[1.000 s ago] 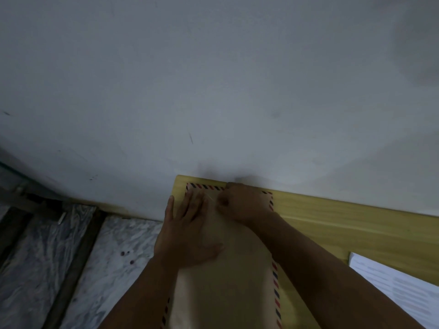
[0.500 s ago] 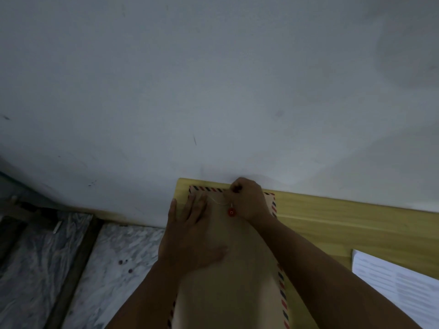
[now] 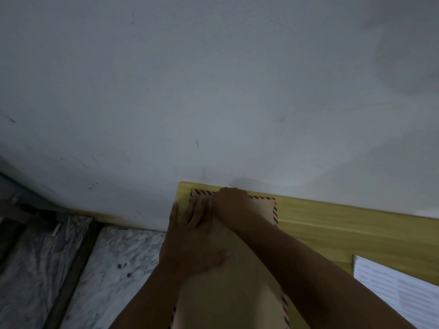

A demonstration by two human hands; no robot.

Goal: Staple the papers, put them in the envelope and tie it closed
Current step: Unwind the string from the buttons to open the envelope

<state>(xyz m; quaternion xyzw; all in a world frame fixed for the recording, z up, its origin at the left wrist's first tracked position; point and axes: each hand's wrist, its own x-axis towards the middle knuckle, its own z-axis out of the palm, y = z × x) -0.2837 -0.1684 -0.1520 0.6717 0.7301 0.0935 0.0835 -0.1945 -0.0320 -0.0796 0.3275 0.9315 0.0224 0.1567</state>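
Kraft envelope (image 3: 228, 281): I see it lying flat on the yellow wooden table (image 3: 332, 229), its long side running away from me, its far end near the table's back edge by the wall.
Border: red and dark diagonal stripes run along its far edge and down its right side.
Left hand (image 3: 192, 241): flat on the envelope's left part, fingers straight and pointing toward the wall, thumb spread out over the brown paper; it presses the envelope down.
Right hand (image 3: 234, 205): at the envelope's far end, just beside the left fingertips, fingers curled under. I cannot tell what they pinch, as the hand hides the closure and any string.
Printed sheet (image 3: 399, 290): white paper with lines of text, on the table at the right, well apart from the envelope.
Wall (image 3: 213, 91): plain grey-white, filling the upper view.
Floor (image 3: 71, 269): marbled grey tiles with dark joints, left of the table.
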